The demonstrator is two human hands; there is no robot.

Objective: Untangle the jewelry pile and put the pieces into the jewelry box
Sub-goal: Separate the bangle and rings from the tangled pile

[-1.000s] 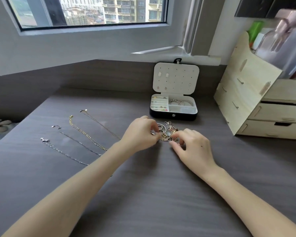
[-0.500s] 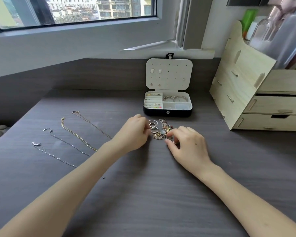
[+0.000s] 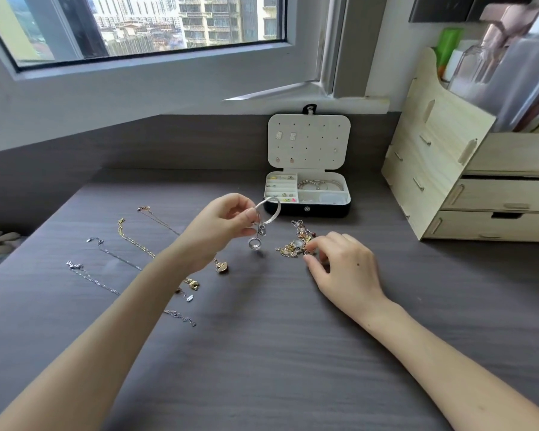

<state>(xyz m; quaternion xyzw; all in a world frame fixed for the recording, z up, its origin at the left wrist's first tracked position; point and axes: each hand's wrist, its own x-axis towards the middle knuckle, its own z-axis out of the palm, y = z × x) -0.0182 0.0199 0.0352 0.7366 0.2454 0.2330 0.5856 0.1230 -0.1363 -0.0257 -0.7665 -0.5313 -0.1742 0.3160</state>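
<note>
While my left hand (image 3: pixel 221 227) pinches the silver bangle (image 3: pixel 274 209), ring charm (image 3: pixel 255 244) dangling beneath, right hand (image 3: pixel 344 265) pinching the jewelry pile (image 3: pixel 294 245) just right of it, open jewelry box (image 3: pixel 330 209) beyond both, chains (image 3: pixel 131 244) laid out left of my wrist.

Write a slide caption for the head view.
Left hand holds a silver bangle above the desk; right hand pinches the jewelry pile, in front of the open jewelry box.

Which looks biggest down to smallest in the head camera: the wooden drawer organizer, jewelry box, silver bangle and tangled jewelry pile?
1. wooden drawer organizer
2. jewelry box
3. tangled jewelry pile and silver bangle: these look about alike. The bangle is held up, nearer the camera, so I won't rank them.
</note>
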